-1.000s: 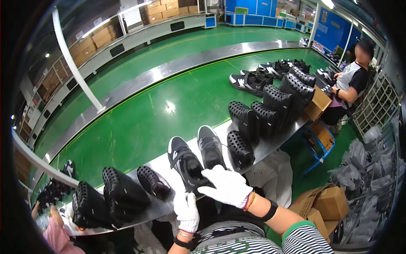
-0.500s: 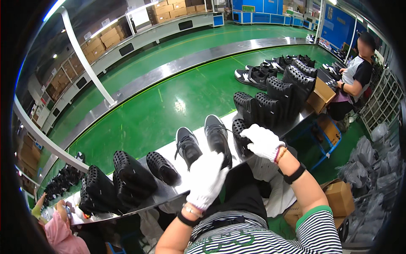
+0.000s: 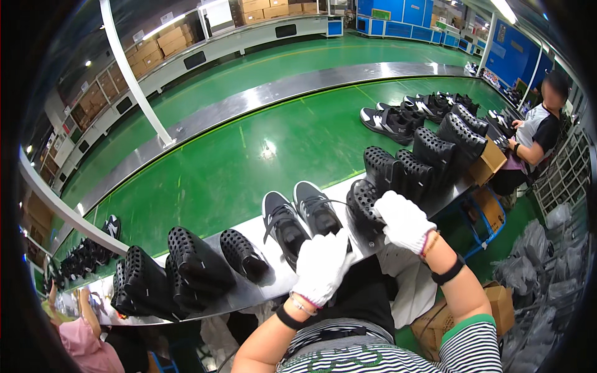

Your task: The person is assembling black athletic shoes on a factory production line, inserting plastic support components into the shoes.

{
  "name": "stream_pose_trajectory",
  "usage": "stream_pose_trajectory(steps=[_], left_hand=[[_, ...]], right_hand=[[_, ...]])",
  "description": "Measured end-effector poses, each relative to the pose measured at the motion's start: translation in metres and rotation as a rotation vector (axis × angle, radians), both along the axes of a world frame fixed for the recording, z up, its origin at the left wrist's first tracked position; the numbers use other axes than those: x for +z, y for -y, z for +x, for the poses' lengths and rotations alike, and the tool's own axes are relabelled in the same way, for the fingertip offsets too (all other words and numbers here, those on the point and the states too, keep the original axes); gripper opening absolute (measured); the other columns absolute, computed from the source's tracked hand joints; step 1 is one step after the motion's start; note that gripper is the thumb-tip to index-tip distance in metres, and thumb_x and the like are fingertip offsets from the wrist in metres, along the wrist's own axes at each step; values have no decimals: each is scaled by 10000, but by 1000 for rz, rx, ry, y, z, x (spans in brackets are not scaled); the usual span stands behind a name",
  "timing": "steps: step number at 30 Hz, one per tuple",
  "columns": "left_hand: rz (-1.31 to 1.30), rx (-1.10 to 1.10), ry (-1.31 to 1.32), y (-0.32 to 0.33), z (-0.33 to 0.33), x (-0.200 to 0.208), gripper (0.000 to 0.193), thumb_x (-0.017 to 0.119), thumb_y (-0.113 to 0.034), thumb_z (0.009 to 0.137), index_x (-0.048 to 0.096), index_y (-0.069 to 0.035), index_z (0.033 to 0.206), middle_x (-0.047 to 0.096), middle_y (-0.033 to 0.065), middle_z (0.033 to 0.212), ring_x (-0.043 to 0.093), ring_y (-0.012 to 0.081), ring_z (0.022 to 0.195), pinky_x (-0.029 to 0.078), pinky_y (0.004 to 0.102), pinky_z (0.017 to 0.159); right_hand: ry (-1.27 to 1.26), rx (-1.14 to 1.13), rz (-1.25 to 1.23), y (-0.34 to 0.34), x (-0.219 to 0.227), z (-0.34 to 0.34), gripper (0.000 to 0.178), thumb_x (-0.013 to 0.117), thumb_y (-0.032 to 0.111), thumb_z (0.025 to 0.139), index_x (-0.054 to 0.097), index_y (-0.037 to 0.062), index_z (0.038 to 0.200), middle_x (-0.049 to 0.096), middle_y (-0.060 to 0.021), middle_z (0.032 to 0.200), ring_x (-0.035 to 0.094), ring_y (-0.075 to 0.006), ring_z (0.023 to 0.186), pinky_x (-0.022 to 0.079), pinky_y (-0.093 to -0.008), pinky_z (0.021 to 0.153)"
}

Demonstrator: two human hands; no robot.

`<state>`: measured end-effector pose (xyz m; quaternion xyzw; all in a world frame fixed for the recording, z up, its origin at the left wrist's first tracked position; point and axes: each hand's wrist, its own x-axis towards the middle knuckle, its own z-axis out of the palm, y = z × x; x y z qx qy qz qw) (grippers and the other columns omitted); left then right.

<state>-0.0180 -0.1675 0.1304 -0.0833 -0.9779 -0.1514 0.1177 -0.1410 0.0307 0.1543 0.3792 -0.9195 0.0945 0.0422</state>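
Note:
Two black sneakers with white-edged soles stand side by side on the bench in front of me: a left sneaker (image 3: 285,227) and a right sneaker (image 3: 317,208). White knit gloves cover both hands. My left hand (image 3: 323,264) is closed over the heel end of the right sneaker, and its fingertips are partly hidden. From that sneaker a dark shoelace (image 3: 333,201) stretches rightward toward my right hand (image 3: 403,222), whose fingers are pinched together. The lace's end is hidden behind a black piece with round holes (image 3: 364,198), which stands right beside those fingers.
More black holed pieces (image 3: 193,264) line the bench (image 3: 214,303) on the left, others (image 3: 429,149) on the right. Several sneakers (image 3: 388,122) stand farther right. A person (image 3: 538,133) works at far right, another in pink (image 3: 87,342) at lower left. Cardboard boxes (image 3: 494,308) lie beside me.
The view has shifted slightly. The two sneakers stand closer together, with the right one turned more to the left. My left hand stays at the heel; my right hand stays by the holed piece.

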Motion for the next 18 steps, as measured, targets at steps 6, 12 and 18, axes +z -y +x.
stream_pose_trajectory(steps=[6, 12, 18], left_hand=[[1071, -1, -260, 20, 16, 0, 896, 853, -305, 765, 426, 27, 1480, 534, 235, 1428, 532, 392, 1305, 404, 476, 1126], [1853, -157, -5, 41, -2, 13, 552, 673, -256, 960, 475, -7, 1411, 637, 158, 1235, 663, 265, 1085, 546, 449, 994], [1106, 475, -233, 27, 16, -24, 668, 726, -369, 935, 452, 9, 1413, 593, 187, 1268, 618, 290, 1086, 506, 389, 948]], right_hand=[[-158, 156, -394, 0, 50, 51, 372, 768, 57, 694, 664, 70, 1051, 640, -182, 1144, 631, -369, 1076, 517, -439, 938], [162, 416, -504, 63, 39, 80, 350, 760, 73, 722, 651, 53, 1054, 622, -183, 1120, 641, -388, 978, 527, -460, 821], [263, 117, -804, 84, -15, 107, 587, 847, 217, 786, 605, -18, 1266, 681, -202, 1134, 683, -339, 1034, 544, -406, 924]])
